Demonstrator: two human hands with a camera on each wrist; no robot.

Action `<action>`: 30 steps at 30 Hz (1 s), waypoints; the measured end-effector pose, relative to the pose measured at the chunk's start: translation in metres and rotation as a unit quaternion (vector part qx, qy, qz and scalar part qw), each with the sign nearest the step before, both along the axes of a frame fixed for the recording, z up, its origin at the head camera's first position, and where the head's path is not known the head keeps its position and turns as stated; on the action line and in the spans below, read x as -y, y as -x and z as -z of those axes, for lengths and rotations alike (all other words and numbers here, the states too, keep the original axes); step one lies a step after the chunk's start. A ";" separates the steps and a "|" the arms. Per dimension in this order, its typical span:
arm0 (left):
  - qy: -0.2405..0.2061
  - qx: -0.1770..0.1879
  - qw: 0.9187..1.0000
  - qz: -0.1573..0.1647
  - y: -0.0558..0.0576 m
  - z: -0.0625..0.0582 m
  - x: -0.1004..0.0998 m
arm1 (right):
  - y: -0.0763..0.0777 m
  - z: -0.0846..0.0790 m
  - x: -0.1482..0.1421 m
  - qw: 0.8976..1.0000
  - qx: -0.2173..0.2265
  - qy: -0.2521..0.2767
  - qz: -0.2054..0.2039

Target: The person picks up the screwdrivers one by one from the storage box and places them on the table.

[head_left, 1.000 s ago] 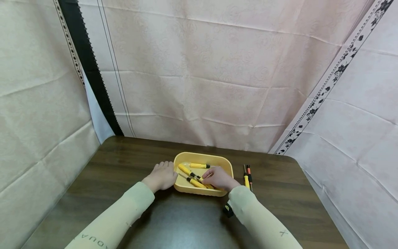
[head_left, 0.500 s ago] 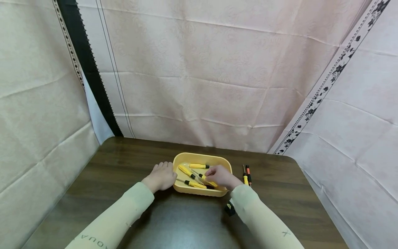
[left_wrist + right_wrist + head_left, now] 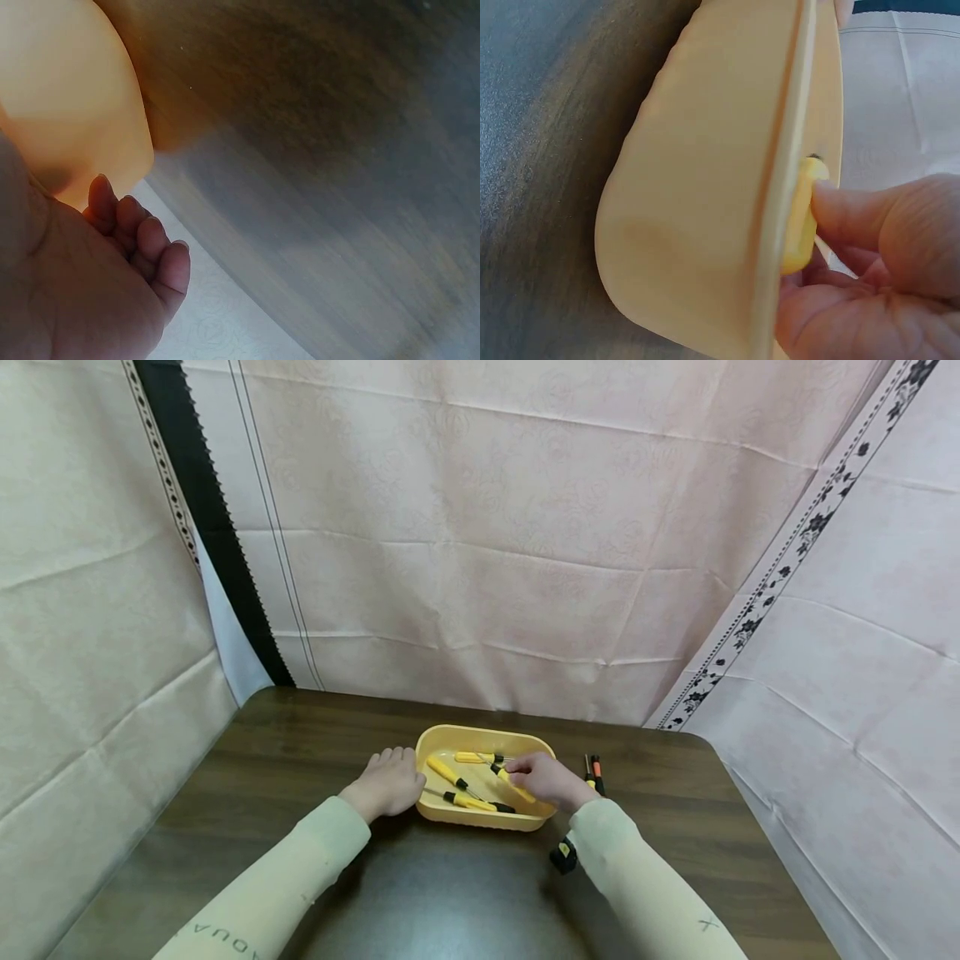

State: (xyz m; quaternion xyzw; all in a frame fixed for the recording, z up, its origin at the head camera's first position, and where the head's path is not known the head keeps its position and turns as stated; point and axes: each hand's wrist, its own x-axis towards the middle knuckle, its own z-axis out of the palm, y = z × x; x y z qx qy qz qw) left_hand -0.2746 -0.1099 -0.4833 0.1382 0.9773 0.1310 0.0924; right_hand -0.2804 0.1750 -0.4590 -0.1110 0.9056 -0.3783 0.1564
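Yellow screwdriver [image 3: 803, 221] pinched by right hand [image 3: 546, 778], left hand [image 3: 389, 781] gripping tray [image 3: 465, 817], wooden table [image 3: 690, 835], pale cloths [image 3: 525, 527].

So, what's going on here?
A person's right-hand grip pinches a yellow-handled screwdriver at the right side of a yellow tray, while the left-hand grip holds the tray's left edge. Other screwdrivers lie in the tray, and two more tools lie on the table.

The tray [image 3: 697, 172] looks like smooth matt plastic, the screwdrivers [image 3: 471, 802] plastic-handled with metal shafts, the tabletop [image 3: 427, 893] glossy wood-grain, the backdrop [image 3: 487, 593] creased matt cloth.
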 end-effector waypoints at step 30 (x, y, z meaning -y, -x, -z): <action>0.002 -0.004 1.000 0.004 0.004 0.003 0.002 | 0.003 -0.020 -0.069 0.981 -0.010 0.128 0.148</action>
